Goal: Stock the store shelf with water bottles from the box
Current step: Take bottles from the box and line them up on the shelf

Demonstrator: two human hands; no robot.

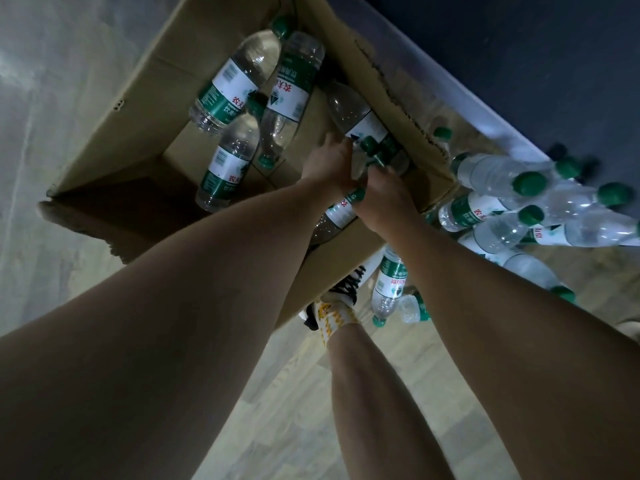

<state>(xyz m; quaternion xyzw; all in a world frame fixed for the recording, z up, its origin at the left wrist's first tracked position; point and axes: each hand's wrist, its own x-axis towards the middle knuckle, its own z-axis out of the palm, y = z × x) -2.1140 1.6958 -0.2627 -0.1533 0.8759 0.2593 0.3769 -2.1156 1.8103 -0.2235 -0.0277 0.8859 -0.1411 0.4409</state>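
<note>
An open cardboard box (114, 109) lies on the floor with several clear water bottles with green caps and green-white labels inside, such as one at the far side (235, 84). Both my arms reach into the box's right corner. My left hand (329, 164) grips a bottle (360, 119) lying along the box's right wall. My right hand (384, 195) curls around the green-capped neck of another bottle (341, 211) that lies beneath my wrists.
Several bottles (512, 202) stand on the low wooden shelf (485, 143) right of the box, under a dark panel. More bottles (389, 282) lie below them. My foot in a patterned sock and shoe (339, 306) stands beside the box. Grey floor spreads left.
</note>
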